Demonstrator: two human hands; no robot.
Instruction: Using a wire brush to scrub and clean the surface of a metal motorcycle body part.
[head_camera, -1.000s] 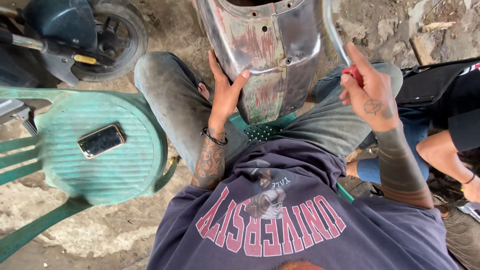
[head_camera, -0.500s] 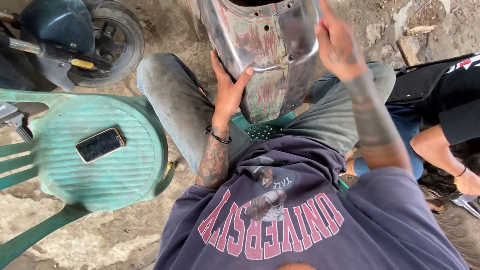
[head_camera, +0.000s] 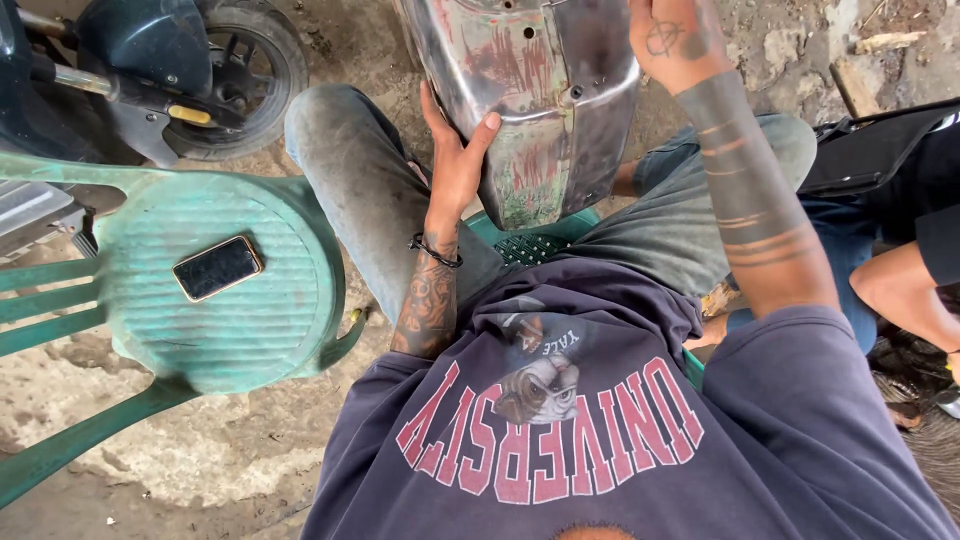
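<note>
A bare-metal scooter body panel (head_camera: 530, 90) is steadied by the left hand (head_camera: 455, 160) pressed flat on its side and the right hand (head_camera: 672, 40) at its upper edge, grip unclear.

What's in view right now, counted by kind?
Metal fender: 1
Green plastic chair: 1
Phone: 1
Scooter wheel: 1
Own hands: 2, left hand against the fender, right hand at its top
Total: 6

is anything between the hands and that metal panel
Nothing visible. The left hand lies flat on the side of the bare metal body panel, and the right hand rests against its upper right edge.
</note>
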